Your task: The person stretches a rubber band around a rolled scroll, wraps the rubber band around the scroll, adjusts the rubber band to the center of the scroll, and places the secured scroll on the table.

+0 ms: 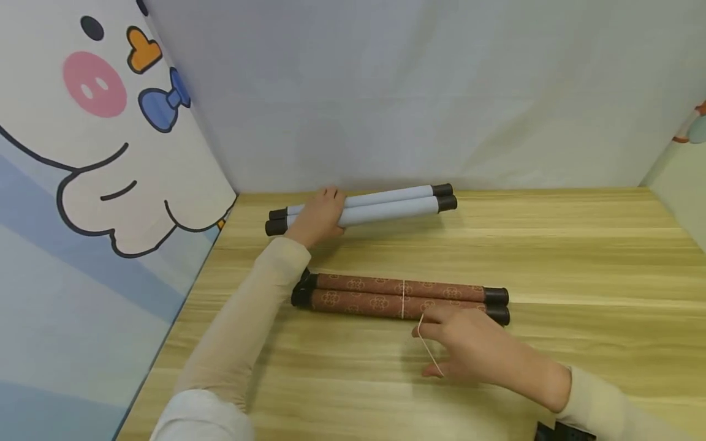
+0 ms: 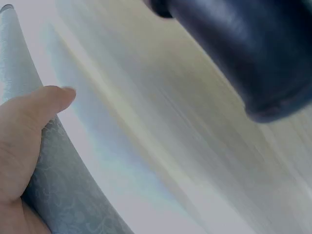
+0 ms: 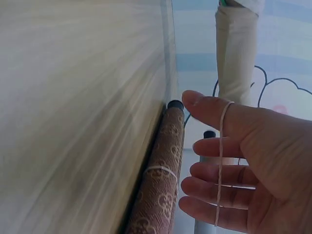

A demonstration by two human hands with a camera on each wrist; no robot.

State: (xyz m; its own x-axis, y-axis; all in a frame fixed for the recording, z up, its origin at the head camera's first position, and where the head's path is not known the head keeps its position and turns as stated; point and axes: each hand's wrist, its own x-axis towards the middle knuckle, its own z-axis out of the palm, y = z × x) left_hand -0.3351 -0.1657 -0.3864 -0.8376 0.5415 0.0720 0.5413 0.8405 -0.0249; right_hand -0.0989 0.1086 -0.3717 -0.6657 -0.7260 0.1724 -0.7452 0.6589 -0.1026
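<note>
Near the back of the table, my left hand [image 1: 321, 214] grips a light blue scroll [image 1: 391, 205], two rolls side by side with black end knobs. In the left wrist view the thumb [image 2: 51, 101] lies over its pale patterned roll [image 2: 73, 180]. Closer to me lies a brown patterned scroll [image 1: 353, 300], also a double roll with black ends, with a thin white band [image 1: 403, 300] round its middle. My right hand [image 1: 469, 343] is just in front of it, fingers and thumb spread, with a loose white elastic loop [image 3: 220, 180] stretched round them.
The wooden table [image 1: 579, 245] meets a pale cloth wall [image 1: 413, 92] behind the blue scroll. A cartoon-printed panel [image 1: 66, 202] stands along the left edge. Something small and black [image 1: 565, 432] shows below my right wrist.
</note>
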